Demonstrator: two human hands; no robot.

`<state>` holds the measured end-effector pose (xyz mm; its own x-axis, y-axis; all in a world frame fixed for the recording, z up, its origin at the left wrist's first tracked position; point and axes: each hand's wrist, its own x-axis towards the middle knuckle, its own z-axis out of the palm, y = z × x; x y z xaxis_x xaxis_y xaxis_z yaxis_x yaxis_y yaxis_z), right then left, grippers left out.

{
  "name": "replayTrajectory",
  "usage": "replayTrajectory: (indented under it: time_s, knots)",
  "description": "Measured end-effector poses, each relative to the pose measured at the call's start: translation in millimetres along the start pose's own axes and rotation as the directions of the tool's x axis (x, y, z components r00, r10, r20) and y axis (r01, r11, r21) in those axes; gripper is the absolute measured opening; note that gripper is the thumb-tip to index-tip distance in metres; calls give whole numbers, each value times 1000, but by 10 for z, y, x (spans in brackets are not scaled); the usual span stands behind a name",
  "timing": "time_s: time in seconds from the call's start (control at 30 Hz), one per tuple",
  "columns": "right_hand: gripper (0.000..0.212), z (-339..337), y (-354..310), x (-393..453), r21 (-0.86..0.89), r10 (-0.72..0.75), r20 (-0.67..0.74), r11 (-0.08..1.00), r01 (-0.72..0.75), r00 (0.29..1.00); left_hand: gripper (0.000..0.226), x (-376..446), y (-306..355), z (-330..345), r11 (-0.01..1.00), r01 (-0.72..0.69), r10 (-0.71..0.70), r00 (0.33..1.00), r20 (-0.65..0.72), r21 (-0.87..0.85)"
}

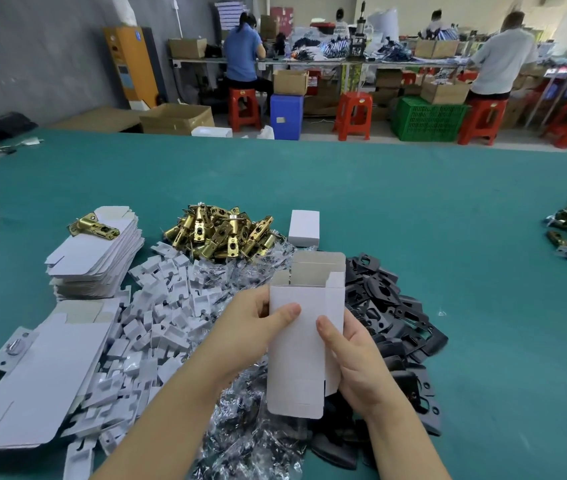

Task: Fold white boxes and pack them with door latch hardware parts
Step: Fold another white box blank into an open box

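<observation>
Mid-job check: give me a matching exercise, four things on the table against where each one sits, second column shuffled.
Things:
1. open box
2. brass latch pile
3. black plates
4. closed box

Places:
A. right of the held box
B. standing behind the held box, right of the brass pile
C. held in both hands
D. far middle, behind the white inserts

Pairs: 1-C, 2-D, 3-A, 4-B

Packing workshop: workers [242, 50] at cluttered benches [309, 62], cartons [177, 118].
</observation>
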<state>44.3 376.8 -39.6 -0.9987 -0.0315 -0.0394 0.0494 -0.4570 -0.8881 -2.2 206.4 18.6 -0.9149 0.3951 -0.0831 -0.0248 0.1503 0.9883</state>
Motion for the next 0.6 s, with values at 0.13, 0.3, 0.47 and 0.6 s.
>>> replayTrajectory:
  time_s: [0.13,0.3,0.47,0.6]
  knots:
    - [51,26,-8,15,-179,-134,-77,977,119,988,19,24,-36,-11,1000,-18,17,999,-48,-6]
    - [71,15,7,17,-182,-152,-57,973,139,987,28,61,-59,-66,995,40,-42,999,-22,-88]
    - [56,16,10,5,-203,-70,6,977,70,998,31,42,-75,-176,992,54,-50,998,39,-113]
    - [40,32,15,4,-248,-68,15,966,69,998,36,29,-98,-224,991,70,-66,997,43,-112]
